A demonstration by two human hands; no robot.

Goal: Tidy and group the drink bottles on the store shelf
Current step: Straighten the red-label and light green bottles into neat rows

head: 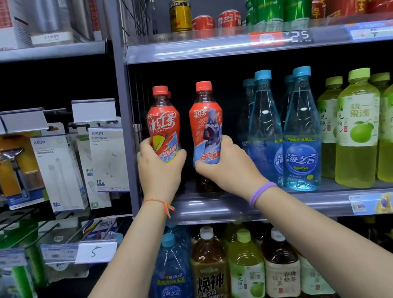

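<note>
Both arms reach up to the middle shelf (224, 208), each hand wrapped around the lower half of an upright red iced-tea bottle. The left hand (158, 166) grips the left bottle (164, 123); the right hand (227, 163) grips the right bottle (206, 124) beside it. Blue bottles (297, 133) stand just right of the right hand's grip.
</note>
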